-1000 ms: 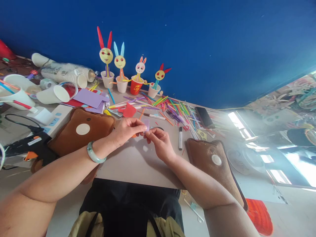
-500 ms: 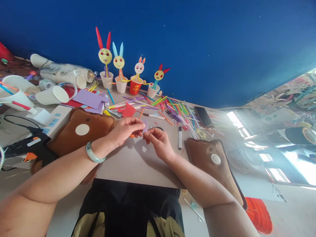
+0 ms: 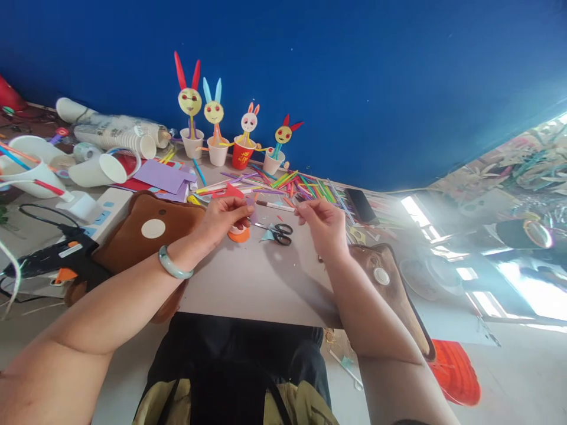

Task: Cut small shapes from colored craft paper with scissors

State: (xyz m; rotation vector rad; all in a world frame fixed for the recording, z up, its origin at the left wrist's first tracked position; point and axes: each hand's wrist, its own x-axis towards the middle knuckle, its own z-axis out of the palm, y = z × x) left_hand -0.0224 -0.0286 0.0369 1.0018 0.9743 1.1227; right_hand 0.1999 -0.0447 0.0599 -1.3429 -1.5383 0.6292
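My left hand [image 3: 225,217] pinches a small piece of purple paper [image 3: 253,208] between thumb and fingers, above the table's middle. To its right, apart from it, my right hand [image 3: 325,227] has thumb and forefinger pressed together over the near edge of the stick pile. An orange stick [image 3: 289,202] shows by those fingertips; whether they hold it, I cannot make out. Black-handled scissors [image 3: 282,235] lie between the hands, against a light blue paper scrap [image 3: 268,234]. Below my left fingers sits an orange and white paper piece [image 3: 240,234]. A white marker [image 3: 274,205] lies beyond the scissors.
Several rabbit figures in paper cups [image 3: 244,154] line the blue wall. Colourful sticks [image 3: 310,192] spread before them, with a phone [image 3: 361,206] at the right. Brown cushions [image 3: 172,227] flank the work area. A glue gun [image 3: 57,254] and stacked cups [image 3: 117,139] are at left.
My right hand has moved right and away from my left hand and the purple paper, uncovering the scissors. My left hand has shifted slightly left and up, still with the paper.
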